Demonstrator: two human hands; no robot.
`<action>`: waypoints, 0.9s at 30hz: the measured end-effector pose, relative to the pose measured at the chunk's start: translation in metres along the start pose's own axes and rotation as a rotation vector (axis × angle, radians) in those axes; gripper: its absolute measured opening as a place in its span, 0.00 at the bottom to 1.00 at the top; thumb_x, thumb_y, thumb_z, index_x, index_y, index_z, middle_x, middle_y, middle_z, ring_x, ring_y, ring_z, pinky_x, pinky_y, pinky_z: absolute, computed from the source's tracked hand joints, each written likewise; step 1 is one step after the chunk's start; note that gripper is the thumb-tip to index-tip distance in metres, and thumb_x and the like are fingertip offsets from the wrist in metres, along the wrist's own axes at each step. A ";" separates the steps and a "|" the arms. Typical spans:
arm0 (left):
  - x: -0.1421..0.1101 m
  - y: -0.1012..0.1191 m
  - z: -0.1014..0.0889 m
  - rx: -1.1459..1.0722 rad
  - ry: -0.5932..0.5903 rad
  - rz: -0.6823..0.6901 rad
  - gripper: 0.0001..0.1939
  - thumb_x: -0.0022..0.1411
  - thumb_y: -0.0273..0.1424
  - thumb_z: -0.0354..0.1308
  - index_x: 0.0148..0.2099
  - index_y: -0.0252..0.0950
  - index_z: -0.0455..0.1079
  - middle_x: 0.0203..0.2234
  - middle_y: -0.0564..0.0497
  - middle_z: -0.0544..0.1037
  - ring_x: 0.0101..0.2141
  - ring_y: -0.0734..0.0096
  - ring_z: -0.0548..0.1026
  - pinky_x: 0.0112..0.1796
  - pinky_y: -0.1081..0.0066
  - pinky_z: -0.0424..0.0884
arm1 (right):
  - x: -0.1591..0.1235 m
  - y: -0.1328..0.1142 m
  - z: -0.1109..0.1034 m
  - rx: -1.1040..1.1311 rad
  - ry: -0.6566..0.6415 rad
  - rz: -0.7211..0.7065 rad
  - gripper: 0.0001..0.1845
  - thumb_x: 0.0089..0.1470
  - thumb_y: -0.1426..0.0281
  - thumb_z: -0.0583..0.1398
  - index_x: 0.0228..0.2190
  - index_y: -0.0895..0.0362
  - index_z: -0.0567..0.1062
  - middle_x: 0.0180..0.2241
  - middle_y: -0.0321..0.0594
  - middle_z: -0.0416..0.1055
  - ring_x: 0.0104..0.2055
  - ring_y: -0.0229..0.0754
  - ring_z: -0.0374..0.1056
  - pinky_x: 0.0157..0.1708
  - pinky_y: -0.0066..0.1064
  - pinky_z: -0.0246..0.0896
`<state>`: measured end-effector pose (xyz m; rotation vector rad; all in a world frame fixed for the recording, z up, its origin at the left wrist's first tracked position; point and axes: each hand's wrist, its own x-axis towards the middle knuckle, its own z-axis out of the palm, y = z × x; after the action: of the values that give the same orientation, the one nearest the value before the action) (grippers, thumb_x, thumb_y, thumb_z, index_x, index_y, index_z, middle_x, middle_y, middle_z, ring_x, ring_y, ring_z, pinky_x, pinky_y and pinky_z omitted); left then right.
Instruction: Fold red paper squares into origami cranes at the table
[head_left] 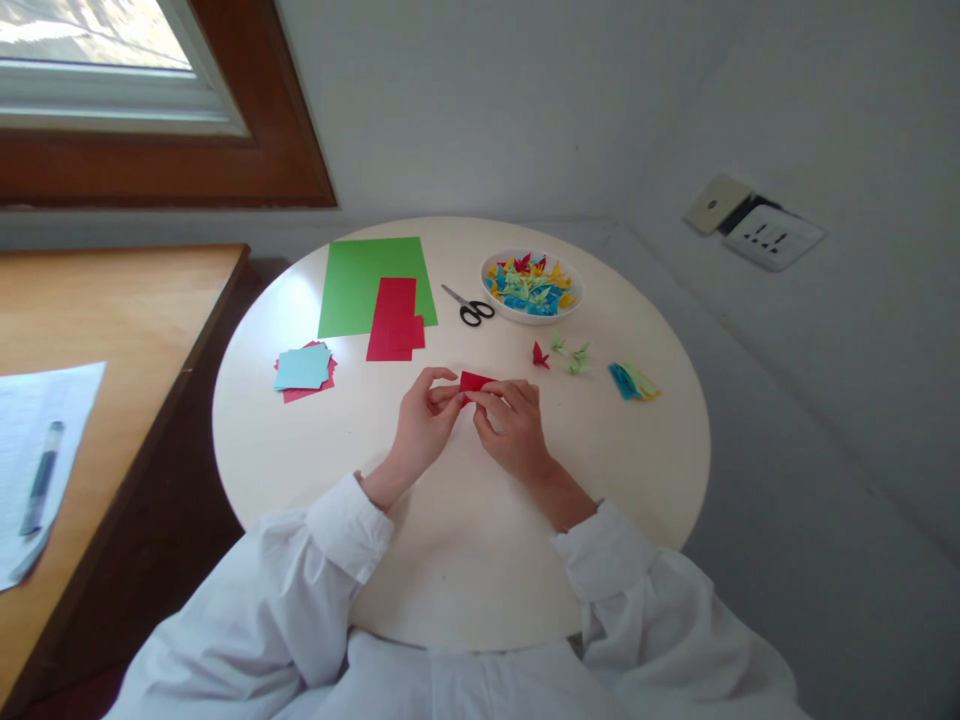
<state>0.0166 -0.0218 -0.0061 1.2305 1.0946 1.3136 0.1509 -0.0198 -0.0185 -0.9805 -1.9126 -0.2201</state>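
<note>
Between my two hands, just above the middle of the round white table (450, 560), is a small piece of red paper (475, 381). My left hand (426, 415) pinches its left side with thumb and fingertips. From the right, my right hand (514, 425) grips the same paper, its fingers covering much of the lower part. Only the upper part of the paper shows, so its folds are hard to make out. Just right of my right hand lie a red folded paper crane (540, 355) and several pale green ones (579, 360).
A white bowl (531, 320) of colourful folded paper stands behind, beside black-handled scissors (471, 308). Green paper (349, 285) lies under red strips (391, 325). Light blue and red squares (302, 368) are stacked left; blue and yellow folded pieces (634, 382) lie right. A wooden desk (150, 300) adjoins.
</note>
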 end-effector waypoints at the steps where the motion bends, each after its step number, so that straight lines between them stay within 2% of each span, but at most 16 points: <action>1: 0.000 -0.001 -0.001 0.018 0.001 0.009 0.13 0.52 0.31 0.58 0.39 0.37 0.59 0.27 0.50 0.79 0.32 0.68 0.78 0.32 0.72 0.72 | 0.000 -0.001 0.000 0.019 0.015 0.011 0.11 0.48 0.79 0.56 0.32 0.53 0.73 0.29 0.38 0.70 0.34 0.41 0.64 0.35 0.35 0.56; 5: -0.001 -0.006 -0.003 0.110 -0.008 0.076 0.12 0.55 0.29 0.56 0.41 0.37 0.60 0.31 0.47 0.79 0.34 0.67 0.78 0.36 0.70 0.72 | 0.003 -0.003 -0.001 0.078 0.110 0.097 0.08 0.47 0.76 0.59 0.33 0.54 0.69 0.30 0.39 0.67 0.36 0.42 0.64 0.37 0.37 0.59; 8: -0.004 -0.005 -0.004 0.119 -0.057 0.117 0.13 0.55 0.27 0.55 0.43 0.37 0.59 0.34 0.46 0.79 0.37 0.68 0.77 0.40 0.67 0.72 | 0.005 -0.003 -0.001 0.156 0.126 0.235 0.09 0.48 0.73 0.60 0.34 0.54 0.67 0.33 0.41 0.67 0.40 0.44 0.64 0.40 0.39 0.61; 13: -0.006 -0.001 -0.004 0.094 -0.138 0.110 0.17 0.54 0.24 0.55 0.46 0.38 0.59 0.37 0.46 0.77 0.36 0.70 0.77 0.40 0.67 0.73 | 0.002 0.001 0.001 0.492 0.001 0.488 0.04 0.50 0.69 0.58 0.29 0.55 0.67 0.40 0.44 0.69 0.47 0.44 0.65 0.48 0.41 0.59; 16: -0.005 0.000 -0.005 0.074 -0.157 0.115 0.17 0.54 0.24 0.56 0.46 0.37 0.59 0.36 0.47 0.76 0.35 0.71 0.77 0.40 0.68 0.73 | -0.001 0.003 0.001 0.701 -0.091 0.610 0.05 0.51 0.67 0.58 0.27 0.55 0.67 0.43 0.44 0.70 0.49 0.44 0.65 0.49 0.41 0.59; 19: -0.005 0.002 -0.007 0.048 -0.172 0.126 0.18 0.53 0.24 0.56 0.47 0.37 0.58 0.34 0.48 0.76 0.32 0.72 0.77 0.38 0.68 0.74 | -0.002 0.003 0.001 0.856 -0.139 0.699 0.07 0.51 0.65 0.58 0.27 0.55 0.67 0.42 0.44 0.71 0.46 0.44 0.67 0.45 0.39 0.62; 22: -0.005 0.003 -0.008 0.035 -0.179 0.137 0.19 0.53 0.24 0.57 0.47 0.37 0.58 0.32 0.49 0.76 0.32 0.72 0.77 0.38 0.68 0.74 | 0.000 0.002 0.000 0.949 -0.165 0.736 0.08 0.49 0.64 0.59 0.27 0.55 0.67 0.35 0.41 0.72 0.38 0.41 0.69 0.39 0.36 0.65; 27: -0.004 0.005 -0.007 0.017 -0.174 0.112 0.20 0.52 0.28 0.60 0.46 0.37 0.58 0.30 0.51 0.75 0.30 0.72 0.77 0.36 0.69 0.74 | 0.002 0.001 -0.002 0.925 -0.153 0.722 0.09 0.48 0.63 0.60 0.26 0.55 0.68 0.26 0.35 0.69 0.30 0.37 0.67 0.32 0.31 0.64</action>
<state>0.0092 -0.0263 -0.0021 1.4081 0.9258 1.2560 0.1525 -0.0193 -0.0159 -0.9488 -1.3907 1.0816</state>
